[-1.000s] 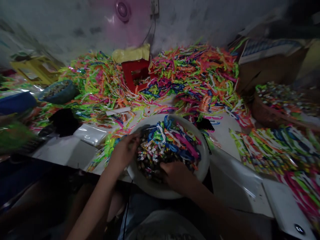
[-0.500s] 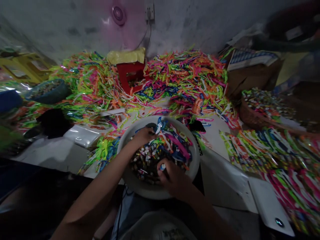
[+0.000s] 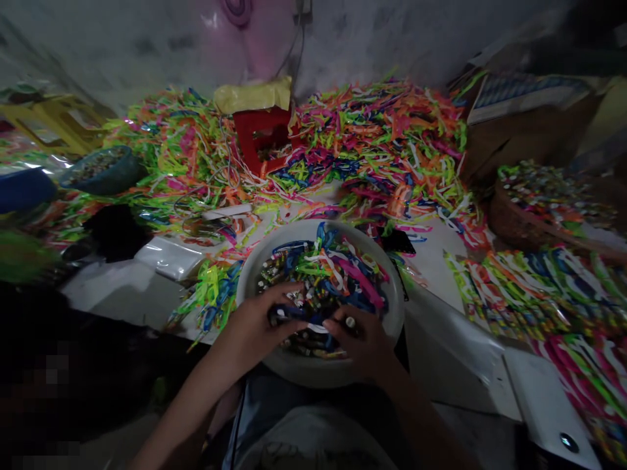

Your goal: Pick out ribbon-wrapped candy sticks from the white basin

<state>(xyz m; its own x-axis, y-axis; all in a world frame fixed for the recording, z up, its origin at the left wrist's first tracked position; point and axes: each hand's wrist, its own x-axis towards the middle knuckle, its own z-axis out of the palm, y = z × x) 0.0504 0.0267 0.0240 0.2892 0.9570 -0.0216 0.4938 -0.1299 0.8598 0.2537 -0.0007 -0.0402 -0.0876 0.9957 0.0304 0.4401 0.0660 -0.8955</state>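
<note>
A large pale basin (image 3: 249,274) stands in front of me, filled with small dark cylinders with printed wraps and several coloured plastic strips. Over its near half, my left hand (image 3: 257,323) pinches a blue-and-white plastic strip (image 3: 318,326). Close by on the right, my right hand (image 3: 365,343) is closed around a small cylinder (image 3: 350,322) whose white end faces up. Its thumb and finger meet the strip's other end. A magenta strip (image 3: 365,281) and green and blue ones lie on the basin's far right contents.
Behind the basin rise heaps of bright plastic strips (image 3: 382,124) around a red plastic stool (image 3: 264,137). Rows of cylinders with strips (image 3: 519,287) lie at right, near a white device (image 3: 546,405). A clear plastic packet (image 3: 171,256) and blue bowl (image 3: 105,173) are at left.
My left hand has come from the basin's far side to the near side, beside my right hand, with a blue-and-white strip now between them. The view has shifted slightly.
</note>
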